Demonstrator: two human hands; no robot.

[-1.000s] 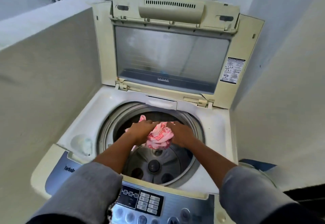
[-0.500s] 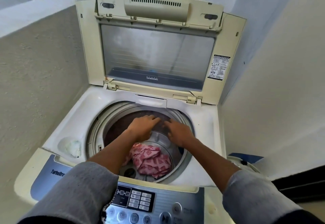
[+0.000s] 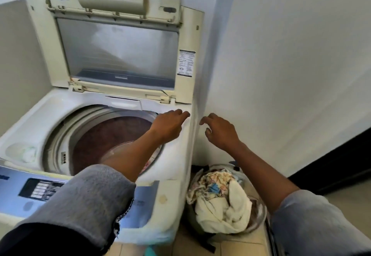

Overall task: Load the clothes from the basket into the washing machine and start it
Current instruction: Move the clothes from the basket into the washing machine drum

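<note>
Clothes (image 3: pixel 220 201): heap of pale towelling and printed cloth, piled high in basket (image 3: pixel 262 215).
Basket: on the floor, just beside the right flank of washer (image 3: pixel 176 177), probably set there so each piece goes over the rim in one short lift.
Washer: top-loader. Lid (image 3: pixel 118 49) stands upright against the wall, which leaves drum (image 3: pixel 112 135) open for loading. The left forearm hides most of the drum floor, so what lies inside cannot be told.
Left hand (image 3: pixel 170 125): above the washer's right rim, fingers loosely curled, holding nothing.
Right hand (image 3: pixel 220 133): in the air past the washer's right side, above the basket and well apart from the clothes; fingers spread and slightly hooked, empty.
Panel (image 3: pixel 40 189): at the washer's front edge, untouched.
Step, as judged: both hands are heading toward the basket for a pickup. With the basket this full, loading looks far from done, and the start comes later.
Risk: loose ends may trail over the rim.
</note>
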